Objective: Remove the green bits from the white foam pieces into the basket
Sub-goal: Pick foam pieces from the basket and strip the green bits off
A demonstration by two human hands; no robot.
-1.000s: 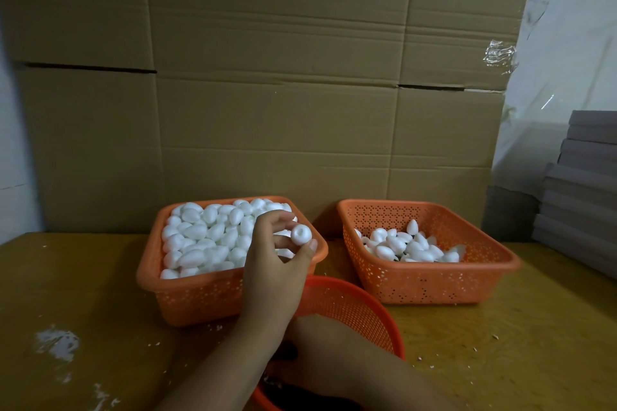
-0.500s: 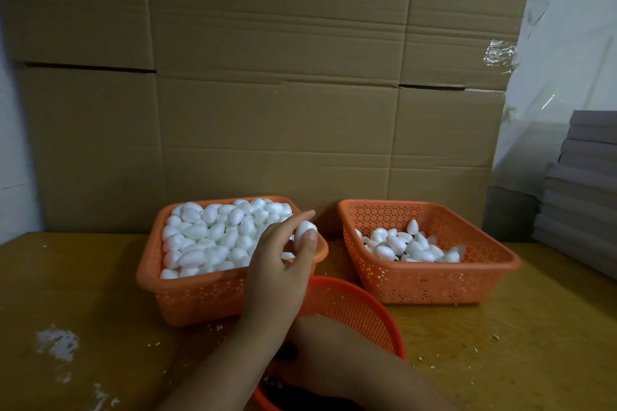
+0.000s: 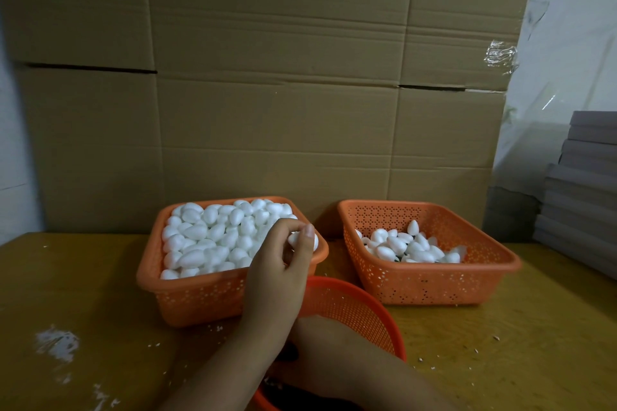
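A small white egg-shaped foam piece (image 3: 302,240) was pinched in the curled fingers of the left hand (image 3: 278,272), right above the near corner of the full orange plastic basket (image 3: 187,297), with its long way hidden by the fingers. The round orange mesh basket (image 3: 360,307) sat just below, toward the person, where the right hand (image 3: 320,340) reached in, its fingers hidden. Everything stood on a yellow wooden table (image 3: 83,294) before big cardboard boxes (image 3: 267,77).
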